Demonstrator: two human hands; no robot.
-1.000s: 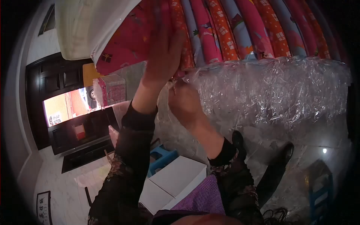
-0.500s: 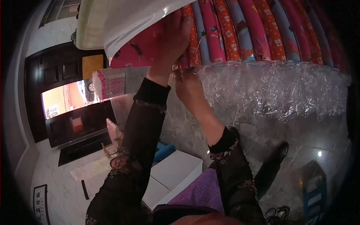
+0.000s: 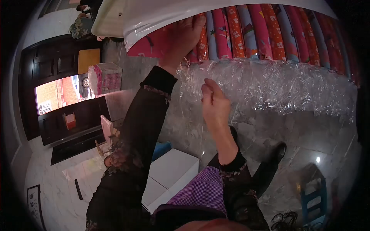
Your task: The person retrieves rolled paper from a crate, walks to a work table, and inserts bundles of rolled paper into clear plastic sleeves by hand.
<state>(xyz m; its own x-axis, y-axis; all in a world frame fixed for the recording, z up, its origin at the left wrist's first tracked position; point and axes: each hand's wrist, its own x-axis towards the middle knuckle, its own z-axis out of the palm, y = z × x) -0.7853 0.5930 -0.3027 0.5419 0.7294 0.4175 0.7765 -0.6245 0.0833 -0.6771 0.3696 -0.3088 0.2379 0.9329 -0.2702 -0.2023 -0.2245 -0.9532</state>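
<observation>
A row of wrapped packets (image 3: 236,32) in pink, orange and light blue prints stands side by side under a white sheet (image 3: 216,3). Crinkled clear plastic ends (image 3: 269,86) hang from their near edge. My left hand (image 3: 184,38) lies on the pink and orange packets at the row's left end, fingers stretched out, partly in the sheet's shadow. My right hand (image 3: 216,106) is in front of the plastic ends, its fingers curled together. Whatever its fingertips may hold is too small or hidden to make out.
A white and pink box (image 3: 108,79) is on the left, near the dark door (image 3: 69,127). White boxes (image 3: 173,169) lie beside my lap. A blue stool (image 3: 314,202) stands on the floor at lower right. A pale tray-like panel (image 3: 111,19) is at top left.
My right hand has pulled back from the packets' near edge, down and to the right, with its fingers curled. My left hand stays on the packets. The view has shifted slightly.
</observation>
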